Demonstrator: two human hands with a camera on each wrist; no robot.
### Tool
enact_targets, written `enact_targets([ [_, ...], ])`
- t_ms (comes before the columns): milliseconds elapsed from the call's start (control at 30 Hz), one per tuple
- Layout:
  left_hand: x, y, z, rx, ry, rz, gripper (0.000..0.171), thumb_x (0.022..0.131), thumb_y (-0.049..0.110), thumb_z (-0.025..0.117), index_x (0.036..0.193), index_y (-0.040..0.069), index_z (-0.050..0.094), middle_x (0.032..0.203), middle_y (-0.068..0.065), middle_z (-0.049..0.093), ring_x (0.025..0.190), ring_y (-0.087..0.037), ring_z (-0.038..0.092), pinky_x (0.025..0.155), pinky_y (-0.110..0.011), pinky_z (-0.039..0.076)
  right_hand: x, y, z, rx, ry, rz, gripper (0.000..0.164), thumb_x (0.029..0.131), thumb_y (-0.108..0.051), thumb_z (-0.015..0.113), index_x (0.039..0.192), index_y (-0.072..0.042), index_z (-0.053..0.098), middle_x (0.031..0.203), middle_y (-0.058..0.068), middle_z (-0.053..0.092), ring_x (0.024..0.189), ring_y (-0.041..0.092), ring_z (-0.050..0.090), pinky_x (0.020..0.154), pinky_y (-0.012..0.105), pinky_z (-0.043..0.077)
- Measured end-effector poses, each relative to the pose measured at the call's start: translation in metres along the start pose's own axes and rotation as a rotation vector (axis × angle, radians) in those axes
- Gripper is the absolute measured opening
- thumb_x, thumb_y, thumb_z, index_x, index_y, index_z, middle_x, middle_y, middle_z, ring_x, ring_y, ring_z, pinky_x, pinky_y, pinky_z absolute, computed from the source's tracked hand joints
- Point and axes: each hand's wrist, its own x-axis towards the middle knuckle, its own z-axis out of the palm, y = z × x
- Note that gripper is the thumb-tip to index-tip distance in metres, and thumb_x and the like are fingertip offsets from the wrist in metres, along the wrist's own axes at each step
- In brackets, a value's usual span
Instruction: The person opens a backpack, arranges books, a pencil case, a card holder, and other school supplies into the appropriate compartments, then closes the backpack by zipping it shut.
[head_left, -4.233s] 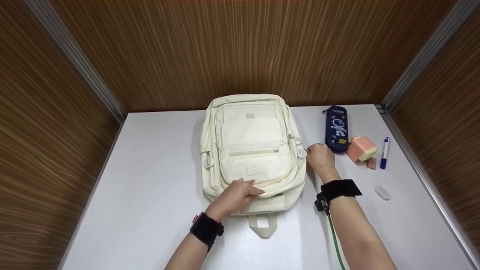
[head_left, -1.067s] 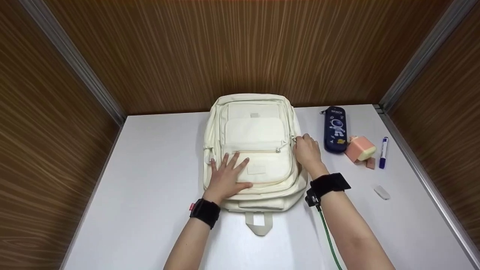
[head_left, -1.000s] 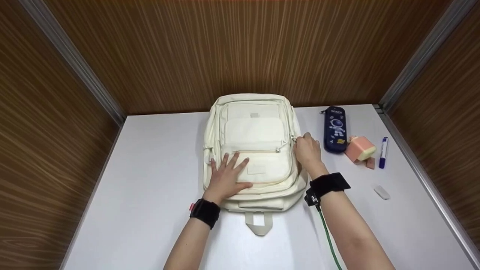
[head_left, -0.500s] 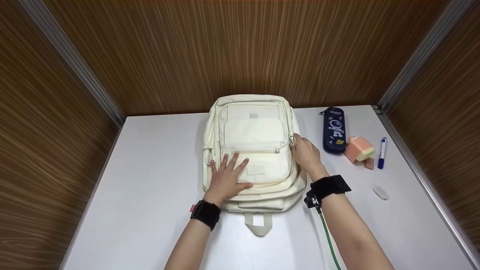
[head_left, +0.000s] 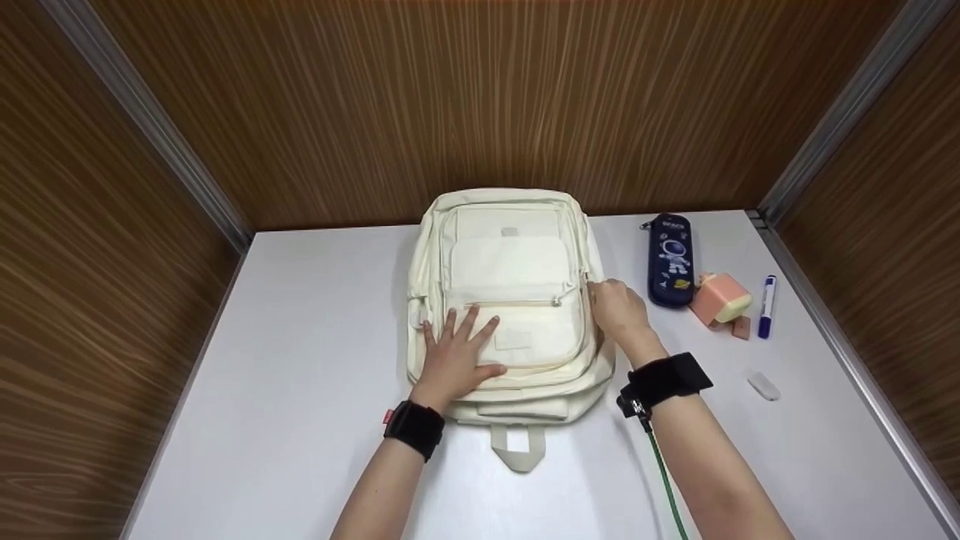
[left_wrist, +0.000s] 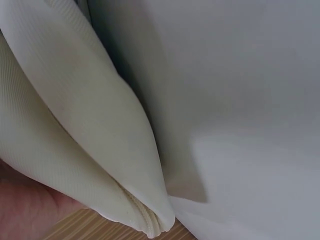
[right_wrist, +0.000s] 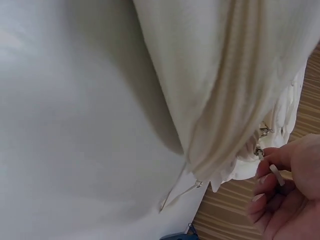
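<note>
A cream backpack [head_left: 506,262] lies front side up on the white table, its grab loop toward me. My left hand [head_left: 454,362] rests on the lower left of its front, fingers straight and spread. At the bag's right side my right hand [head_left: 619,311] pinches a zipper pull [right_wrist: 276,175]; a pale end of it shows between thumb and fingers in the right wrist view. Little of the left hand [left_wrist: 30,212] appears in the left wrist view, beside the bag's folded fabric. A front pocket zipper [head_left: 517,303] runs across the bag, with its slider at the right.
Right of the bag lie a navy space-print pencil case [head_left: 671,261], a pink and yellow box-shaped object [head_left: 721,298], a small brownish-pink block [head_left: 741,328], a blue-and-white marker [head_left: 767,306] and a white eraser-like piece [head_left: 764,386]. Wood-grain panels [head_left: 480,112] enclose the table.
My left hand has gone from the bag's lower edge to lying spread on its front. The right hand moved up from a side tag to the zipper pull, then slightly back toward me.
</note>
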Motion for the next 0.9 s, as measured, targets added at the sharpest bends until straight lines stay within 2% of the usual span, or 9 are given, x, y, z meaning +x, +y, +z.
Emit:
enact_targets([
  [200,0.000,0.002,-0.001,0.020,0.019,0.011,0.086,0.084,0.075,0.050,0.156,0.036,0.023,0.163,-0.005,0.012,0.145,-0.044,0.013,0.103,-0.074,0.009,-0.014,-0.003,-0.014,-0.013,-0.102,0.000,0.024,0.097,-0.008,0.050,0.091,-0.001,0.072,0.090,0.022,0.066,0.082,0.041,0.065,0.067,0.053,0.050],
  [367,0.000,0.002,0.000,0.023,0.017,0.007,0.086,0.084,0.075,0.050,0.156,0.036,0.023,0.163,-0.004,0.011,0.145,-0.043,0.012,0.103,-0.074,0.009,-0.027,-0.004,-0.023,-0.081,-0.196,-0.039,0.018,0.091,-0.006,0.055,0.083,-0.004,0.071,0.083,0.016,0.064,0.074,0.035,0.062,0.064,0.051,0.049],
  [500,-0.001,0.001,0.000,0.027,0.006,0.000,0.085,0.084,0.075,0.048,0.155,0.037,0.023,0.164,-0.004,0.011,0.145,-0.042,0.011,0.104,-0.074,0.008,-0.035,-0.004,-0.025,-0.073,-0.262,-0.083,0.016,0.087,-0.002,0.055,0.075,-0.004,0.065,0.079,0.013,0.062,0.067,0.029,0.057,0.060,0.047,0.047],
  [600,-0.001,0.001,0.000,0.027,0.007,0.002,0.085,0.084,0.075,0.047,0.156,0.036,0.023,0.163,-0.004,0.011,0.145,-0.043,0.012,0.104,-0.074,0.008,-0.038,-0.004,-0.024,-0.044,-0.248,-0.104,0.018,0.087,-0.001,0.057,0.070,-0.005,0.062,0.075,0.012,0.061,0.064,0.028,0.055,0.058,0.046,0.047],
  [733,-0.001,0.001,0.000,0.027,0.010,0.007,0.086,0.083,0.076,0.047,0.155,0.037,0.023,0.164,-0.004,0.011,0.145,-0.042,0.012,0.104,-0.074,0.008,-0.039,-0.003,-0.019,-0.019,-0.189,-0.097,0.022,0.084,0.000,0.061,0.064,-0.008,0.059,0.073,0.011,0.061,0.064,0.027,0.056,0.058,0.046,0.047],
  [900,0.000,0.001,0.000,0.031,0.020,0.011,0.086,0.083,0.077,0.048,0.155,0.037,0.024,0.163,-0.004,0.012,0.145,-0.041,0.013,0.104,-0.074,0.009,-0.036,-0.002,-0.012,-0.050,-0.173,-0.074,0.021,0.083,-0.002,0.065,0.064,-0.009,0.059,0.074,0.013,0.064,0.065,0.029,0.060,0.060,0.049,0.049],
])
